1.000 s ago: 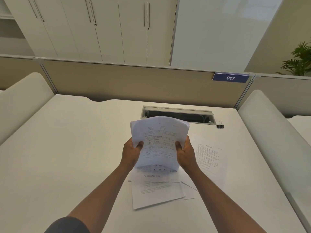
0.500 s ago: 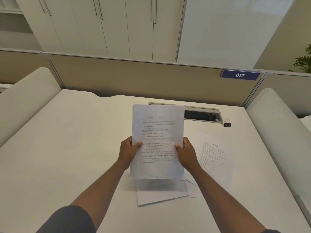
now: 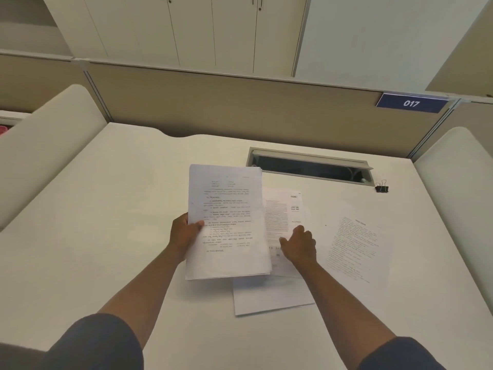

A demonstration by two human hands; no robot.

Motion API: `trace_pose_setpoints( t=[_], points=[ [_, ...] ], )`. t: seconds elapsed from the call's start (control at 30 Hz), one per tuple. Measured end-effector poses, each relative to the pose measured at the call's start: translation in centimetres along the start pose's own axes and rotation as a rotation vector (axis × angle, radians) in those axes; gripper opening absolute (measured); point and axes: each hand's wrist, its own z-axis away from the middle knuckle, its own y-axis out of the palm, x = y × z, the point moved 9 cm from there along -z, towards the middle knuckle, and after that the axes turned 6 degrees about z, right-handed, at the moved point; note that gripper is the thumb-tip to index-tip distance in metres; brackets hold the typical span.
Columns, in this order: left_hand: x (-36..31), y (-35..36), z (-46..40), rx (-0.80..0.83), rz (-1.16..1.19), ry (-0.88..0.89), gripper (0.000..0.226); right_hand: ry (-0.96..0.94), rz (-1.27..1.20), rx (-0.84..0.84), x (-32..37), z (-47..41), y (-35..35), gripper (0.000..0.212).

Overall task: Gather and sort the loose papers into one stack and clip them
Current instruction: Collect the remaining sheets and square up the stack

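Hands split their work at desk 017: left hand (image 3: 185, 233) alone pinches the gathered stack (image 3: 226, 222) by its left edge, thumb on top, sheets held up off the surface (image 3: 106, 236). Right hand (image 3: 300, 245), which half a sec ago gripped the stack's other side, has let go and now rests fingers-down on a printed sheet (image 3: 282, 212) lying just beside the stack; whether it pinches the page or only presses it, can't tell.

More loose pages remain: one blank-looking sheet (image 3: 272, 297) partly under the stack, another printed page (image 3: 354, 249) farther right, apart from the rest. Binder clip (image 3: 382, 186) sits untouched near the cable slot (image 3: 310, 169) at the back.

Judgement: gathering is mid-way, approx. 3 sheets left to collect, w/ squaring up and clipping yet to come. One-handed hold means the stack may fan or slip.
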Motion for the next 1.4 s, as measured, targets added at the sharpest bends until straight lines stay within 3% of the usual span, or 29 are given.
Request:
trace_pose_setpoints(
  t=[0.23, 0.33, 0.43, 0.53, 0.67, 0.83, 1.0, 1.13, 1.4],
  points=[
    [0.8, -2.9, -1.8, -0.016, -0.032, -0.012, 0.021, 0.172, -0.045, 0.047, 0.5, 0.1, 2.5, 0.081],
    [1.2, -3.7, -2.4, -0.022, -0.041, -0.021, 0.021, 0.165, -0.106, 0.055, 0.2, -0.2, 2.3, 0.057],
    [1.5, -4.3, -3.0, -0.02, -0.045, -0.035, 0.02, 0.176, 0.035, -0.034, -0.5, -0.2, 0.9, 0.028],
    [1.6, -4.6, -3.5, -0.019, -0.039, -0.04, 0.019, 0.259, 0.106, -0.031, -1.2, 0.0, 0.5, 0.03],
    [1.6, -4.3, -3.8, 0.001, -0.027, -0.042, 0.019, 0.287, 0.006, -0.001, -1.5, -0.3, 0.9, 0.031],
    [1.4, -4.0, -3.9, 0.014, -0.027, -0.045, 0.019, 0.169, 0.011, -0.201, -1.6, 0.2, -1.2, 0.029],
    [1.3, -4.2, -3.7, 0.007, -0.007, -0.042, 0.017, 0.08, -0.208, -0.344, -2.0, 1.2, -4.1, 0.02],
    [1.4, -4.5, -3.5, 0.0, 0.044, -0.066, 0.02, 0.066, -0.435, -0.235, -2.5, 0.8, -4.3, 0.046],
    [0.8, -1.8, -1.9, 0.1, 0.121, -0.08, 0.02, 0.043, -0.743, 0.082, -2.6, 0.1, -1.2, 0.032]
  ],
)
